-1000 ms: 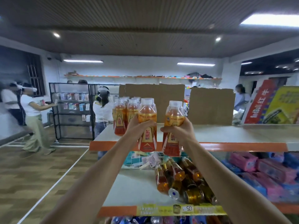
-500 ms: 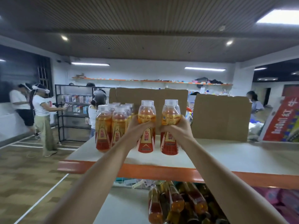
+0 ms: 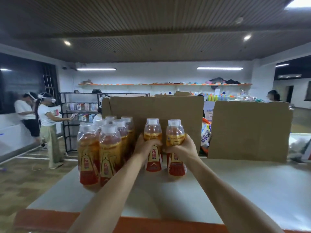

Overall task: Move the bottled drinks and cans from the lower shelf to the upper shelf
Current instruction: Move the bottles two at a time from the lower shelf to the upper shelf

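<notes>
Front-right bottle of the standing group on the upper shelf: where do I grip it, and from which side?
Wrap a hand round the front-right bottle at its labelled body, just below the shoulder, coming in from the front. It stands upright and the other bottles crowd its left and back, so the front face is the open one. The cap is narrow and probably a weaker hold.

We cannot tell whether the left bottle (image 3: 152, 128) or right bottle (image 3: 175, 130) touches the upper shelf (image 3: 235, 190). The left hand (image 3: 146, 147) and right hand (image 3: 184, 148) cover their middles. By the shelf's left edge, front bottles mostly hide the rear bottles (image 3: 125, 125).
</notes>
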{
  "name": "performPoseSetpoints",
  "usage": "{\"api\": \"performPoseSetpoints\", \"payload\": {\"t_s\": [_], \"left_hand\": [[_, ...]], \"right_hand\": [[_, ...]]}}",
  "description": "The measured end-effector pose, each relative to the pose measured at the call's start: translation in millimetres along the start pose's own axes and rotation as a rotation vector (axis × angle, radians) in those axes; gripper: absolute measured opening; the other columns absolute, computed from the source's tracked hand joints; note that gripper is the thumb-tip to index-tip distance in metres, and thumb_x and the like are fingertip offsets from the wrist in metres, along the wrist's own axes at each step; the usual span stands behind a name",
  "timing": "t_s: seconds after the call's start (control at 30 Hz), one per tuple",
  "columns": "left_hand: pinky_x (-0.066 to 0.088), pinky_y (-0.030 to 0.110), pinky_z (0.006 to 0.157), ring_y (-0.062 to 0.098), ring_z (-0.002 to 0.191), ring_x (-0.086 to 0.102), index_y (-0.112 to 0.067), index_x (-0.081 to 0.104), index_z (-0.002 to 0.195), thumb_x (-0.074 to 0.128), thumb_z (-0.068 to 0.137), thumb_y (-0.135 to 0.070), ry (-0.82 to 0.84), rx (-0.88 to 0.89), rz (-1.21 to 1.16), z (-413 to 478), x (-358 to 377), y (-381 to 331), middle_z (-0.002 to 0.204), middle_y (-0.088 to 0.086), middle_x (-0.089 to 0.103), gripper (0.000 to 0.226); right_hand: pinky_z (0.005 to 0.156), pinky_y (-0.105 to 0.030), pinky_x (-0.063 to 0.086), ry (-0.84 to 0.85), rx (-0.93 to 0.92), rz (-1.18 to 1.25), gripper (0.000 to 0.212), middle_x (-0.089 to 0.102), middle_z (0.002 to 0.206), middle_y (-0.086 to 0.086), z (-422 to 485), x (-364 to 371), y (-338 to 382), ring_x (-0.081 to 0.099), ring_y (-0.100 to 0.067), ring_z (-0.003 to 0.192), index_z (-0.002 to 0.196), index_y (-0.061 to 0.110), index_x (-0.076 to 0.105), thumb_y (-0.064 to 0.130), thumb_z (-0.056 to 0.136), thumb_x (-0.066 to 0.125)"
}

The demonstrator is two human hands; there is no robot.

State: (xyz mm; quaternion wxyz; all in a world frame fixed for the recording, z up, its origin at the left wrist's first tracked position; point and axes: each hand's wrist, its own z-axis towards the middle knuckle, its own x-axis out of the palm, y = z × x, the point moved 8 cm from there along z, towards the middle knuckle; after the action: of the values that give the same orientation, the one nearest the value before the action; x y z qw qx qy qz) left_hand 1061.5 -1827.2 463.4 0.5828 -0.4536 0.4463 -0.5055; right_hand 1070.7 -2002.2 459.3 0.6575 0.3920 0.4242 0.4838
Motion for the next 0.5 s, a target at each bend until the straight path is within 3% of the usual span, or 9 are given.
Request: {"api": "performPoseSetpoints", "payload": {"t_s": [0.17,0.33,0.5], "left_hand": [[0.054,0.045,0.088,0.025,0.096,0.068,-0.033,0.060,0.104,0.076,0.068,-0.016,-0.019,0.023,-0.063,24.1,3.2,8.8,0.101,0.004,0.071,0.043],[0.057,0.049,0.085,0.028,0.092,0.069,-0.033,0.055,0.104,0.075,0.051,-0.024,-0.049,0.028,-0.095,39.4,0.9,15.7,0.099,0.009,0.070,0.057],[0.056,0.046,0.086,0.027,0.094,0.068,-0.022,0.049,0.113,0.080,0.056,-0.026,-0.103,0.042,-0.094,36.4,-0.1,22.3,0.103,0.008,0.068,0.065]], "right_hand": [[0.078,-0.040,0.062,-0.014,-0.056,0.012,0.073,0.072,0.098,-0.003,19.8,13.0,-9.8,0.073,-0.014,0.086,0.107,0.016,0.057,0.024,0.042,0.090],[0.077,-0.046,0.061,-0.083,-0.091,0.069,0.075,0.071,0.100,-0.005,24.6,15.6,-19.6,0.073,-0.017,0.088,0.107,0.017,0.055,0.029,0.043,0.092],[0.072,-0.033,0.061,-0.022,-0.095,0.108,0.074,0.068,0.104,-0.007,24.3,16.1,-20.0,0.072,-0.013,0.090,0.114,0.014,0.047,0.005,0.057,0.093]]}}
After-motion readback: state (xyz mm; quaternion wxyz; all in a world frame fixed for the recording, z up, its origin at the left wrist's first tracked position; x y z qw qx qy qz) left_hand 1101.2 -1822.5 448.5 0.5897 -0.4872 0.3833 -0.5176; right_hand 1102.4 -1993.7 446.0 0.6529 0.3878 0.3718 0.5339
